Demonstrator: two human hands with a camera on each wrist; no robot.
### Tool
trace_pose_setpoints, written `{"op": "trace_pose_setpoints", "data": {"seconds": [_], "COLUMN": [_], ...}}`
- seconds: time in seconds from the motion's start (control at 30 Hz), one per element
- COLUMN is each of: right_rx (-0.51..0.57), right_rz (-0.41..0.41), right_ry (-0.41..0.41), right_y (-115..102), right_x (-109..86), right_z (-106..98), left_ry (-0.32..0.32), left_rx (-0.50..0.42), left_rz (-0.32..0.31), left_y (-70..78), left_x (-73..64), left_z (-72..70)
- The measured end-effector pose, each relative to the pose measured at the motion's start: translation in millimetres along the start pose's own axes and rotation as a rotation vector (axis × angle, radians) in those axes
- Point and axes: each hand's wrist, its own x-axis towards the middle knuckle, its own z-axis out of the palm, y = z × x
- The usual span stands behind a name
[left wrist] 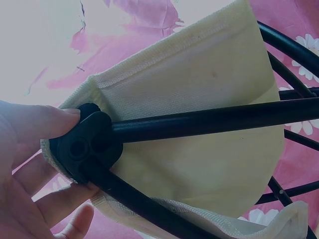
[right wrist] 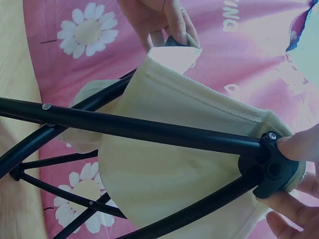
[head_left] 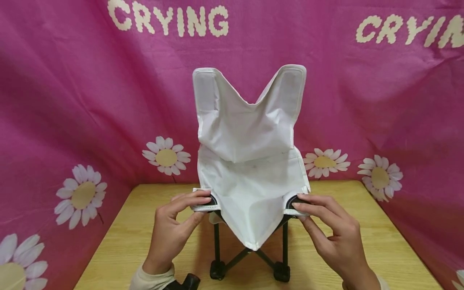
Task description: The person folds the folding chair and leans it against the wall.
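A small folding chair (head_left: 250,177) with white fabric and a black tube frame stands upright on the table. At the seat's front left corner, my left hand (head_left: 174,225) pinches the fabric and the black plastic joint (left wrist: 85,142) under it, thumb below and fingers on top. My right hand (head_left: 335,237) grips the front right corner the same way, its thumb against that side's black joint (right wrist: 269,167). The seat's front edge dips to a point between the hands. Behind it rises the backrest (head_left: 246,125), with two tall upper corners.
The chair's black feet (head_left: 281,272) rest on a light wooden table (head_left: 145,233). Pink cloth (head_left: 253,44) with daisies and the word CRYING hangs behind and at both sides. A black cylindrical object (head_left: 190,282) shows beside my left wrist.
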Motion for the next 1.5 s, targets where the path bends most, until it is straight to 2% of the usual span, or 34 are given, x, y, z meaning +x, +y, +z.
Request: {"op": "trace_pose_setpoints", "data": {"seconds": [0.4,0.53,0.7,0.87,0.93,1.1,1.33,1.5], "right_rx": [-0.068,-0.075,-0.052,-0.042,-0.051,-0.077,-0.053,-0.087], "right_rz": [0.064,0.092,0.089,0.082,0.092,0.128,0.028,0.023], "right_ry": [-0.016,-0.009,-0.014,-0.018,-0.022,-0.035,-0.010,-0.004], "right_y": [-7,-10,-10,-9,-10,-12,-8,-12], "right_x": [-13.7,-18.7,-19.3,-18.1,-17.2,-14.3,-4.4,4.7], "right_z": [1,1,3,4,2,-1,1,3], "left_ry": [-0.031,-0.037,-0.013,0.006,0.008,0.020,0.034,0.035], "left_rx": [0.007,-0.002,-0.005,0.006,0.012,0.010,0.004,0.003], "left_rz": [-0.021,0.009,0.036,0.031,0.015,0.032,0.060,0.065], "left_y": [1.4,2.0,3.2,5.1,5.7,5.8,6.7,7.7], "left_x": [-1.8,-4.4,-7.8,-10.0,-10.2,-8.7,-2.8,1.9], "left_z": [-1.5,-0.3,1.0,3.1,4.4,8.1,7.7,7.4]}}
